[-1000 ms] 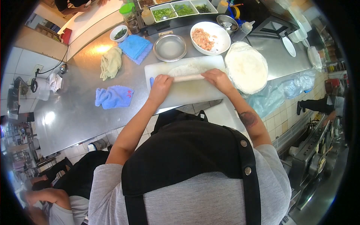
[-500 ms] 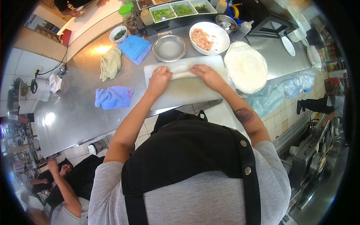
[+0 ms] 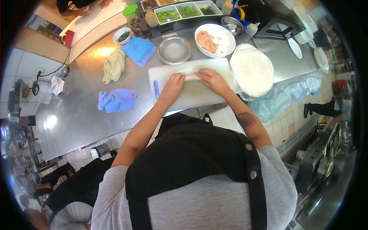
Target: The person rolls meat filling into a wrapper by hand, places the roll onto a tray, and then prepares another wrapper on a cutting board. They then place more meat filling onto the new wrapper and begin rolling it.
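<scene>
A thin white wrapper roll (image 3: 191, 77) lies across the upper part of the white cutting board (image 3: 188, 96). At its left end my left hand (image 3: 173, 87) has its fingers closed on the roll. My right hand (image 3: 213, 80) grips the right end, fingers bent over it. A blue-purple strip (image 3: 156, 89) shows at the board's left edge. Right of the board is a stack of round white wrappers (image 3: 252, 69) on plastic. Beyond the board sit an empty metal dish (image 3: 174, 50) and a white bowl (image 3: 226, 42) with pinkish shredded filling.
Blue cloths (image 3: 138, 50), a beige cloth (image 3: 114, 66) and a purple-blue cloth (image 3: 117, 100) lie on the steel counter at left. Trays of chopped greens (image 3: 188, 10) and a squeeze bottle (image 3: 248, 33) stand behind. Co-workers are at the lower left, top left and far right.
My left hand has moved right, closer to my right hand, uncovering the blue-purple strip on the board. The co-worker at the lower left has lowered a raised arm.
</scene>
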Available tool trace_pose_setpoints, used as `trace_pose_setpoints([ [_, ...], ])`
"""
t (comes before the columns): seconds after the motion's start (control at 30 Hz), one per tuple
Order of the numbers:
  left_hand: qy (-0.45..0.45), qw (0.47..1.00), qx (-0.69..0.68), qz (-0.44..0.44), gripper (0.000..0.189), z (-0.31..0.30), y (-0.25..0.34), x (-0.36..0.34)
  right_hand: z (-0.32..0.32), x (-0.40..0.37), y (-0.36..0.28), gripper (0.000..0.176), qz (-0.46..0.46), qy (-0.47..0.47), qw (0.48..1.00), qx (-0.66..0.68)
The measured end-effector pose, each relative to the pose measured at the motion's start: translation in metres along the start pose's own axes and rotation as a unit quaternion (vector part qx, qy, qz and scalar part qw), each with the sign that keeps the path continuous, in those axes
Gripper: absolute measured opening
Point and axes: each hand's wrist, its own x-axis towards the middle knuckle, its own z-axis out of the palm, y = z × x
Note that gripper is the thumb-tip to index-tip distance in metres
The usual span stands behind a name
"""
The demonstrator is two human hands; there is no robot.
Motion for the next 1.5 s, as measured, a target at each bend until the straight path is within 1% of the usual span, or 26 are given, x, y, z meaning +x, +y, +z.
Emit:
trace_pose_setpoints([
  [0.03,0.002,1.0,0.007,0.004,0.039,-0.003,-0.002,-0.002,-0.002,-0.005,0.004,0.044,-0.012,0.033,0.999,-0.025],
  [0.13,-0.001,1.0,0.02,0.012,0.04,-0.011,0.001,-0.011,-0.007,-0.017,0.007,0.042,-0.016,0.009,0.999,-0.031],
  [0.27,0.014,0.999,0.047,0.008,0.045,-0.001,0.014,-0.013,-0.004,-0.017,-0.007,0.04,-0.025,0.026,0.999,-0.032],
  [0.33,-0.005,0.997,0.059,-0.042,0.052,0.006,0.017,-0.013,0.002,-0.015,-0.008,0.038,-0.029,0.058,0.995,-0.074],
  [0.37,-0.005,0.997,0.059,-0.042,0.052,0.008,0.015,-0.012,0.003,-0.013,-0.007,0.038,-0.029,0.058,0.995,-0.074],
  [0.43,-0.043,0.993,0.083,-0.07,0.061,0.011,0.01,-0.007,0.005,-0.008,-0.001,0.037,-0.016,0.037,0.995,-0.093],
  [0.57,-0.056,0.992,0.075,-0.08,0.065,0.008,0.004,0.003,0.006,0.002,0.011,0.037,-0.009,0.014,0.997,-0.069],
  [0.63,-0.086,0.991,0.066,-0.083,0.066,0.005,0.001,0.008,0.006,0.007,0.018,0.04,-0.019,-0.015,0.997,-0.078],
  [0.73,-0.111,0.987,0.062,-0.101,0.066,0.003,0.0,0.013,0.003,0.013,0.023,0.044,-0.038,-0.018,0.997,-0.072],
  [0.87,-0.118,0.984,0.071,-0.116,0.065,0.005,0.006,0.017,-0.001,0.013,0.014,0.051,-0.035,-0.039,0.997,-0.062],
  [0.93,-0.086,0.986,0.102,-0.101,0.065,0.01,0.005,0.015,0.002,0.011,0.015,0.055,-0.02,-0.066,0.995,-0.066],
  [0.97,-0.085,0.986,0.102,-0.101,0.065,0.012,0.002,0.014,0.003,0.013,0.017,0.055,-0.02,-0.066,0.995,-0.067],
  [1.03,-0.083,0.987,0.116,-0.076,0.066,0.014,-0.005,0.016,0.004,0.015,0.02,0.056,-0.001,-0.095,0.992,-0.088],
  [1.23,-0.101,0.985,0.094,-0.102,0.066,0.011,-0.009,0.025,0.006,0.026,0.02,0.059,0.033,-0.111,0.984,-0.133],
  [1.43,-0.111,0.983,0.096,-0.11,0.067,0.007,-0.013,0.034,0.004,0.033,0.022,0.064,0.044,-0.125,0.983,-0.13],
  [1.5,-0.119,0.982,0.092,-0.113,0.067,0.007,-0.014,0.036,0.004,0.033,0.021,0.064,0.04,-0.112,0.984,-0.132],
])
